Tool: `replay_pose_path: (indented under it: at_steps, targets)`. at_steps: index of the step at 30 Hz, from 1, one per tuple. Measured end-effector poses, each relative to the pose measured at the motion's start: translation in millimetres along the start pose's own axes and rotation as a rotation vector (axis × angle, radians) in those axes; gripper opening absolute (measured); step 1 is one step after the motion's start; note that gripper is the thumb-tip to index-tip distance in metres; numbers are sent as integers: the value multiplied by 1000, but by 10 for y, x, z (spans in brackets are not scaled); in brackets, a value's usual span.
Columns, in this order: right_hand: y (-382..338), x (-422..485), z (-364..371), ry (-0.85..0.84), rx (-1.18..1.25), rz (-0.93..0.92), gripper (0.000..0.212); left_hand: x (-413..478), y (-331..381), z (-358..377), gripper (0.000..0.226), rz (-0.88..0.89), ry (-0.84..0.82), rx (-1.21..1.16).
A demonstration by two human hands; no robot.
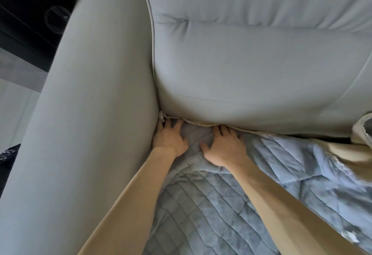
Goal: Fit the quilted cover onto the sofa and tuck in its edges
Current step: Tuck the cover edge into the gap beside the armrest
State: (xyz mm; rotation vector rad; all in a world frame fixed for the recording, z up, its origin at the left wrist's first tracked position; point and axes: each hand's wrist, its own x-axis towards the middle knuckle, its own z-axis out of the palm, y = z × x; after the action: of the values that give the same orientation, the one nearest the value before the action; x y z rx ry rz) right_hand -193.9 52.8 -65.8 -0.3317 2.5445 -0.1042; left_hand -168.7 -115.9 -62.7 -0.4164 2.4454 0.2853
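Note:
A grey-blue quilted cover [211,204] lies over the seat of a grey sofa [251,69]. My left hand [169,136] presses the cover's corner down where the armrest [96,113] meets the back cushion, fingers spread and tips in the gap. My right hand [223,146] lies flat on the cover just to the right, fingers apart, pushing its edge under the back cushion. A cream trim edge of the cover shows along the crease. To the right the cover is bunched and its beige underside [350,150] is turned up.
The wide grey armrest fills the left side. Beyond it at the upper left are dark furniture [30,13] and a pale floor [14,103]. The back cushion rises steeply behind my hands.

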Motion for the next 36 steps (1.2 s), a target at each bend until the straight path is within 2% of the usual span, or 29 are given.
replay_pose_path:
  at_steps: [2, 5, 7, 9, 12, 15, 19, 23, 29, 34, 36]
  targets:
    - [-62, -52, -12, 42, -10, 10, 63, -87, -16, 44, 67, 24, -11, 8]
    - [-139, -271, 87, 232, 29, -111, 56, -292, 6, 143, 67, 103, 243, 78]
    - [-170, -351, 210, 254, 83, -234, 59, -319, -23, 267, 66, 210, 374, 156]
    - [-173, -300, 248, 192, 108, -268, 60, -282, -87, 306, 66, 268, 327, 228]
    - [-169, -173, 265, 102, 80, -241, 62, -248, -148, 342, 67, 242, 228, 270]
    - [-196, -91, 267, 45, 68, -204, 68, -258, -113, 353, 71, 202, 206, 202]
    - [-223, 82, 287, 54, 72, -168, 71, -126, -83, 315, 69, 182, 230, 99]
    - [-263, 184, 322, 80, 40, -130, 65, 18, -15, 300, 62, 164, 255, 95]
    - [-360, 228, 212, 38, 51, -109, 59, 34, -76, 252, 62, 210, 186, 44]
    - [-329, -178, 273, 92, 43, -212, 66, -293, -90, 271, 79, 193, 378, -88]
    - [-359, -293, 344, 66, 54, -218, 66, -367, -103, 316, 85, 171, 388, -70]
